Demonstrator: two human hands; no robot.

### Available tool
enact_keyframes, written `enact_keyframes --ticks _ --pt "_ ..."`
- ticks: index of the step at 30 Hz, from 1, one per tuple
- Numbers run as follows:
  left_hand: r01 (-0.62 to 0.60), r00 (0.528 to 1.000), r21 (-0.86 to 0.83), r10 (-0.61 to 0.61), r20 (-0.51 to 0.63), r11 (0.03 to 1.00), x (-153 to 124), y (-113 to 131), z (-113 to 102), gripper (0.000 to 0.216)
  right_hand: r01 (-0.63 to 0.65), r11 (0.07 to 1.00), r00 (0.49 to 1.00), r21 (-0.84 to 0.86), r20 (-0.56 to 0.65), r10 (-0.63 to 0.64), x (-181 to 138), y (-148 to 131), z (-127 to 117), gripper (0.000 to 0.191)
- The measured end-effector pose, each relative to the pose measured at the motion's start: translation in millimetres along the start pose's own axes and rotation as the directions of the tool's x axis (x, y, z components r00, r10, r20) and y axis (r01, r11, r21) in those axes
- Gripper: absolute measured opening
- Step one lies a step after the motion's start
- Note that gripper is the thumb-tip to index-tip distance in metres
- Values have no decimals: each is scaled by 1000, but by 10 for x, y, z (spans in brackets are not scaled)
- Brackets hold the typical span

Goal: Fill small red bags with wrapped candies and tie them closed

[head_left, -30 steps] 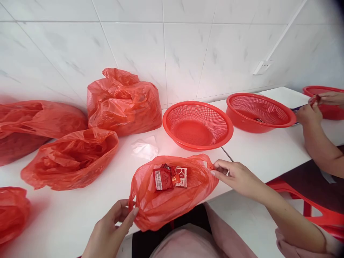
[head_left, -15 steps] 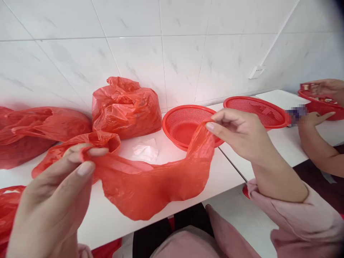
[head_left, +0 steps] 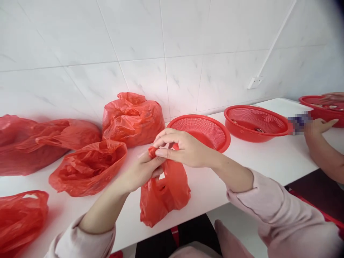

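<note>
A small red plastic bag (head_left: 164,191) hangs above the white table's (head_left: 258,161) front edge, its handles gathered at the top. My left hand (head_left: 143,170) pinches the handles from below. My right hand (head_left: 182,148) grips the same handles from above, fingers closed. Both hands meet at the bag's top, in front of a red mesh basket (head_left: 204,130). What is inside the bag is hidden.
Several red plastic bags lie on the left: a full knotted bag (head_left: 133,118) by the wall, an open bag (head_left: 88,166), a long bag (head_left: 45,141), a front corner bag (head_left: 20,218). A second basket (head_left: 255,122) stands right. Another person's hand (head_left: 318,125) rests beside a third basket (head_left: 322,107).
My hands have come together, drawing the two handles of the spread bag into one bunch. The bag now hangs narrow instead of stretched wide.
</note>
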State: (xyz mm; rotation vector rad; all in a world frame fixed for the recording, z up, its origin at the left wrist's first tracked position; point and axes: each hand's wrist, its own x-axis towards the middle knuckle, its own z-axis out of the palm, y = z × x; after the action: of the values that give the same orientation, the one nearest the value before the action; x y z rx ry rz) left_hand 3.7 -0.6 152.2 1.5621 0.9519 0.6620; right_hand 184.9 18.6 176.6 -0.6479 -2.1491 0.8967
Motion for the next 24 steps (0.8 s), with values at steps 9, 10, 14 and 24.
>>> enact_keyframes --ticks 9,10,14,24 --pt "-54 998 -196 59 20 979 129 -117 -112 38 -76 989 973 124 -209 101 -261 187 108 4" --pt "-66 998 -200 66 -8 978 130 -111 -111 37 -38 997 966 74 -254 55 -307 156 137 4" --pt "-93 995 -49 94 14 994 84 -49 -109 28 116 993 945 24 -309 -103 -448 136 268 4" --pt "-174 901 605 373 -221 777 59 -290 -17 30 -206 767 920 608 -147 364 -297 682 667 37"
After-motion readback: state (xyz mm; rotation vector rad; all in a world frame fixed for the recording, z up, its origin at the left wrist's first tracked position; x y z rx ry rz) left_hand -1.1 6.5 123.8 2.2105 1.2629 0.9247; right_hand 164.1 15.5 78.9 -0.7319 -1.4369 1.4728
